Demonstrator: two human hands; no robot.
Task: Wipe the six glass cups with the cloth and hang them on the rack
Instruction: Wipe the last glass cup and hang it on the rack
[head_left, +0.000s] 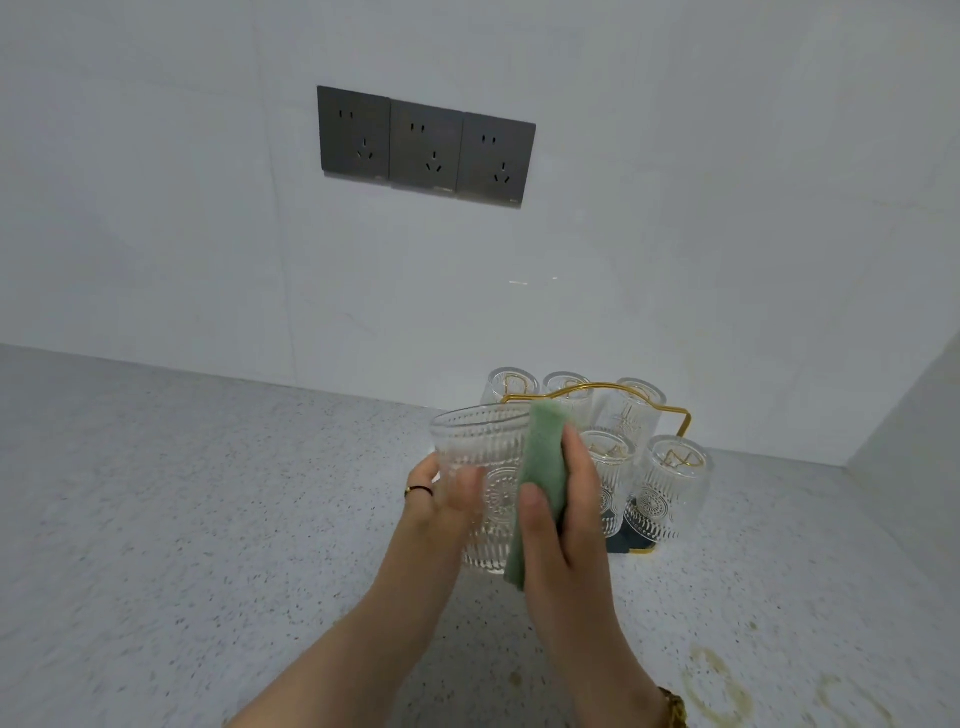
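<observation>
My left hand (441, 499) grips a clear ribbed glass cup (485, 447) held upright above the counter. My right hand (566, 514) presses a folded green cloth (540, 467) against the cup's right side. Behind the hands stands a gold wire rack (675, 415) on a dark base. Several glass cups hang upside down on it, among them one at the front right (670, 488) and one at the back left (506, 384). The rack's lower left part is hidden behind my right hand.
A speckled grey countertop (208, 519) runs to a white wall carrying three dark sockets (426, 148). A side wall (914, 431) closes in the right. Brownish ring stains (722, 686) mark the counter at the lower right.
</observation>
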